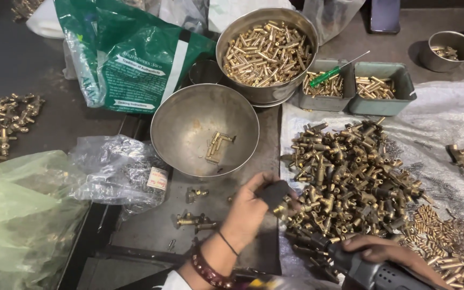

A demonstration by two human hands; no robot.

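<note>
My left hand (253, 207) is closed around a small brass fitting (280, 207) at the near edge of a big heap of brass fittings (350, 177) on a white sheet. My right hand (382, 252) grips a grey power tool (371, 274) at the bottom edge, its tip pointing toward the held fitting. A wide steel bowl (189, 123) just beyond my left hand holds a few brass pieces (216, 145).
A deep steel bowl (267, 48) full of brass pins stands behind, beside two green trays (382, 86) and a green screwdriver (331, 72). Loose pins (447, 241) lie right. A green bag (130, 53), clear plastic bags (108, 166), loose fittings (194, 220) and more fittings (1, 123) lie left.
</note>
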